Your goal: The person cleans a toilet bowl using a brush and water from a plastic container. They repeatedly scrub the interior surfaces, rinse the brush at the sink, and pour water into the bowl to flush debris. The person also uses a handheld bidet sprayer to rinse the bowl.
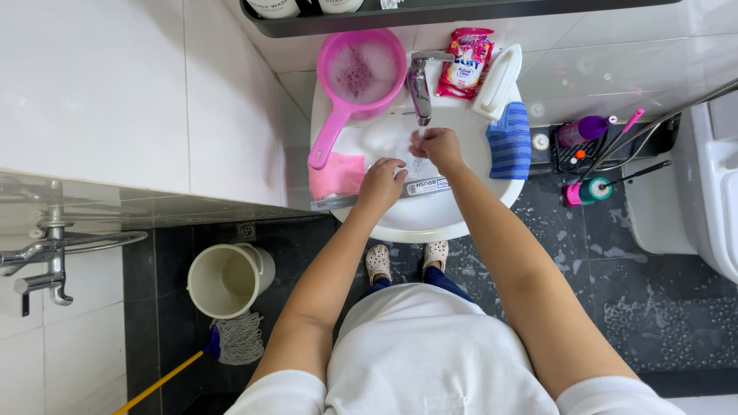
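A clear, flat plastic brush package [400, 187] lies across the white basin [430, 227], pinned under the closed left hand [382, 182], while the right hand [437, 144] pinches its top.

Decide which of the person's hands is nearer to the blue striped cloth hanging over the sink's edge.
Right. The right hand is under the tap, just across the basin from the blue striped cloth. The left hand rests lower in the sink, farther from the cloth.
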